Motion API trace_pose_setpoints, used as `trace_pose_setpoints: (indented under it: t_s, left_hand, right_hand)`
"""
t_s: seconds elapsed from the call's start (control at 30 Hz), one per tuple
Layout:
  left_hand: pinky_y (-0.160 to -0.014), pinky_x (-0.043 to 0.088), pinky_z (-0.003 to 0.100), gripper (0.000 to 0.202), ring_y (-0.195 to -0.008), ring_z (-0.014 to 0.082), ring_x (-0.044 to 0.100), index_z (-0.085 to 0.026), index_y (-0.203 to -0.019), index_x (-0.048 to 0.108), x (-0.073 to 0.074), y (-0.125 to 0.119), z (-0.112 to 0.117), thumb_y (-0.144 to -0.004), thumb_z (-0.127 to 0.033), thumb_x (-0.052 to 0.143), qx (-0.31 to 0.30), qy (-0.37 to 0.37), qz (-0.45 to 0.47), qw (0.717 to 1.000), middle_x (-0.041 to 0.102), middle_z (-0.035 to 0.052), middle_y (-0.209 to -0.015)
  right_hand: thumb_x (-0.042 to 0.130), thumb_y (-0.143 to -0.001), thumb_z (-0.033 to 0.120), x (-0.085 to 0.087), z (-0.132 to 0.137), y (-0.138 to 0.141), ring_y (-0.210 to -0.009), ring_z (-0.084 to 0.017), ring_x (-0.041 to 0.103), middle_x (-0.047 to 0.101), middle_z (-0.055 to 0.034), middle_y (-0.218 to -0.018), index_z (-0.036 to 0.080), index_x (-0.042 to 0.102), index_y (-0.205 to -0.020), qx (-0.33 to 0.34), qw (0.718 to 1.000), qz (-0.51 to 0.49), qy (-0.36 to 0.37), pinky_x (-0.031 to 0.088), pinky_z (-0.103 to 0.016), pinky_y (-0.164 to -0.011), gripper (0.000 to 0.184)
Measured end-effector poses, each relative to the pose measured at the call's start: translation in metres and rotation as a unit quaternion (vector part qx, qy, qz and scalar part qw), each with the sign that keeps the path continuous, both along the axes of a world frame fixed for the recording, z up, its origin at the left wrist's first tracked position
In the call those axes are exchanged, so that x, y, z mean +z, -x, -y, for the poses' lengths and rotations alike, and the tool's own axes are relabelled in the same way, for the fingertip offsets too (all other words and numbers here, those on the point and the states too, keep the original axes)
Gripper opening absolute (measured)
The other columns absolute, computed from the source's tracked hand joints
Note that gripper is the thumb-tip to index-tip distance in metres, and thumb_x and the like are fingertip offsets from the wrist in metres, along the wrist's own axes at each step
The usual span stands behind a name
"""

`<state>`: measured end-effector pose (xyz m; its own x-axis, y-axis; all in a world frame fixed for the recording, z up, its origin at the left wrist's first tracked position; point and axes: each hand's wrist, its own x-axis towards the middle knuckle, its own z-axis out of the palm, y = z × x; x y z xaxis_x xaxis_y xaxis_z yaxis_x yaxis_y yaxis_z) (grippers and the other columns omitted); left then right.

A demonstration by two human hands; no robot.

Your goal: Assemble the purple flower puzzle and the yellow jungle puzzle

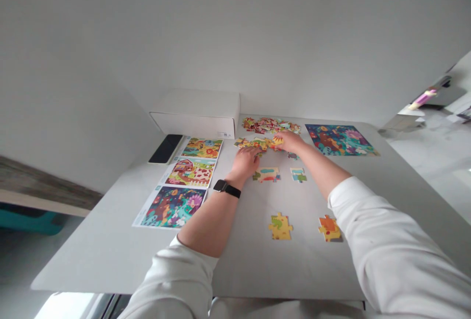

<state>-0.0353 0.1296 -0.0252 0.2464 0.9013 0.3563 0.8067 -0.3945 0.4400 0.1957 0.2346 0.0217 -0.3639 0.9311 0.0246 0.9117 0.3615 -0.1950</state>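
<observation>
Both my arms reach across a grey table (110, 245) toward a row of joined puzzle pieces (257, 143). My left hand (246, 161), with a black watch on its wrist, rests palm down on the near edge of that row, fingers curled over the pieces. My right hand (289, 140) lies at the right end of the row, fingers pinched on a yellow-orange piece (277, 140). A heap of loose pieces (270, 124) sits just beyond both hands.
A finished blue puzzle (340, 139) lies at the far right. Three picture cards (191, 172) line the left side, beside a black phone (165, 148) and a white box (196, 113). Loose pieces (280, 226) (329, 228) (267, 174) (298, 174) lie nearer me.
</observation>
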Motion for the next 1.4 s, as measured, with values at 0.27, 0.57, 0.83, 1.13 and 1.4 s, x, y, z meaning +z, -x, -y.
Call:
trace_pose_setpoints:
  t_s: [0.27,0.57,0.83,1.13,1.4]
  left_hand:
    - [-0.125,0.044,0.048,0.036,-0.134,0.0284,0.068,-0.022,-0.123,0.081,0.005,-0.002,0.003,-0.095,-0.013,0.061,-0.013,-0.046,-0.005,0.999,0.078,0.0103,-0.138]
    - [-0.101,0.059,0.040,0.023,-0.110,0.0249,0.077,-0.020,-0.113,0.078,0.056,-0.029,0.057,-0.100,-0.024,0.060,-0.019,-0.012,0.286,0.958,0.083,0.0106,-0.115]
    - [-0.082,0.059,0.032,0.038,-0.091,0.0200,0.077,-0.017,-0.113,0.075,0.032,-0.051,0.127,-0.098,-0.052,0.068,-0.056,0.117,0.427,0.895,0.082,0.0095,-0.096]
    - [-0.067,0.052,0.027,0.058,-0.081,0.0173,0.072,-0.018,-0.104,0.073,0.012,-0.060,0.130,-0.085,-0.072,0.077,-0.054,0.197,0.452,0.868,0.081,0.0098,-0.097]
    - [-0.064,0.049,0.026,0.056,-0.073,0.0149,0.068,-0.018,-0.091,0.069,0.013,-0.062,0.129,-0.075,-0.069,0.088,-0.036,0.214,0.492,0.843,0.079,0.0072,-0.087]
  right_hand:
    - [0.074,-0.092,0.046,0.018,0.056,-0.041,-0.090,-0.023,0.075,0.082,-0.0070,-0.096,0.020,0.075,-0.097,-0.083,0.943,-0.318,0.050,0.057,-0.032,-0.081,0.027]
    - [0.100,-0.059,0.058,0.021,0.171,-0.069,-0.067,-0.015,0.064,0.073,-0.0006,-0.082,0.023,0.069,-0.096,-0.083,0.774,-0.613,0.135,0.053,-0.027,-0.060,0.060]
    - [0.101,-0.057,0.059,-0.007,0.218,-0.054,-0.077,-0.017,0.072,0.071,0.0016,-0.085,0.026,0.066,-0.095,-0.101,0.709,-0.688,0.116,0.059,-0.029,-0.067,0.062]
    - [0.096,-0.061,0.065,-0.031,0.219,-0.050,-0.081,-0.024,0.077,0.077,-0.0021,-0.082,0.025,0.064,-0.089,-0.123,0.743,-0.643,0.143,0.054,-0.032,-0.069,0.058]
    - [0.088,-0.073,0.065,-0.020,0.228,-0.052,-0.087,-0.025,0.078,0.081,-0.0047,-0.089,0.025,0.066,-0.089,-0.074,0.790,-0.588,0.157,0.054,-0.036,-0.076,0.049]
